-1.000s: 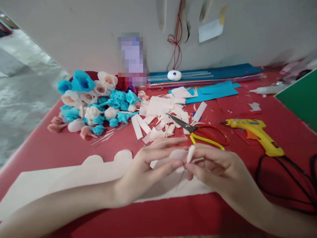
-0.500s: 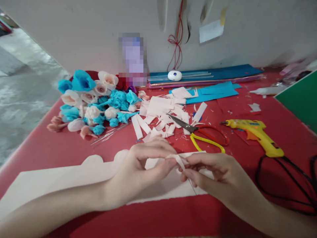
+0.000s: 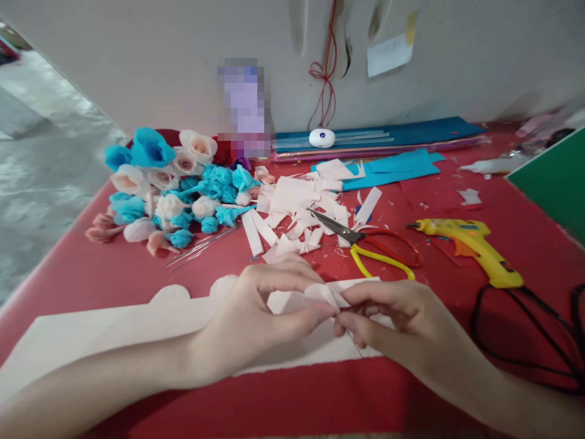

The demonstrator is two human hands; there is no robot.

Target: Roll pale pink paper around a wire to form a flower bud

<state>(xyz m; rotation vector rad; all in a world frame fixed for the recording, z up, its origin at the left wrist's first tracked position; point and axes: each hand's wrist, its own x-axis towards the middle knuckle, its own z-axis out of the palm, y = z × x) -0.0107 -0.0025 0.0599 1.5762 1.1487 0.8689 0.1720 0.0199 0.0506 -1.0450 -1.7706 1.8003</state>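
My left hand (image 3: 260, 311) and my right hand (image 3: 388, 320) meet over the near middle of a red table (image 3: 91, 274). Between their fingertips they pinch a small pale pink paper piece (image 3: 326, 296) on a thin wire that pokes down under my right fingers. Beneath both hands lies a long pale pink scalloped paper strip (image 3: 137, 323). Red and yellow handled scissors (image 3: 365, 244) lie just beyond my hands, amid pale pink paper scraps (image 3: 292, 210).
A heap of blue, white and pink paper flowers (image 3: 169, 189) lies at the far left, thin wires (image 3: 201, 247) beside it. A yellow glue gun (image 3: 475, 244) with a black cord (image 3: 525, 329) is at right. Blue paper sheets (image 3: 393, 167) and a green board (image 3: 553, 180) lie farther back.
The small rolled paper stood upright between my fingers a second ago; now it lies low and flatter, pinched between both hands, which have dropped slightly toward the table.
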